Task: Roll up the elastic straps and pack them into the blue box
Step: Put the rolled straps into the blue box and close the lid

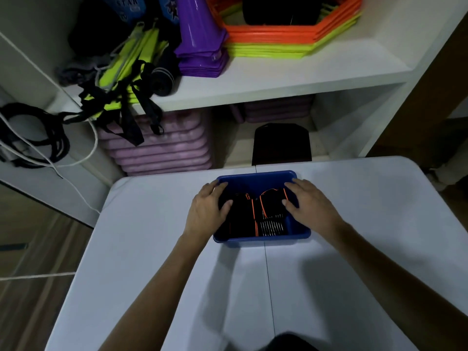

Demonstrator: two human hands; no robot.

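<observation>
A blue box stands on the white table, near its far edge. Inside lie black elastic straps with orange edging, rolled and packed side by side. My left hand lies over the box's left rim, fingers along the outside and thumb reaching in onto the straps. My right hand covers the right rim, fingers spread toward the far corner, thumb touching the straps. Neither hand plainly grips anything.
Behind the table a white shelf carries purple cones, orange and yellow hexagon rings and neon-yellow harnesses with black straps. Purple mats are stacked below. A black chair back stands at the table's far edge.
</observation>
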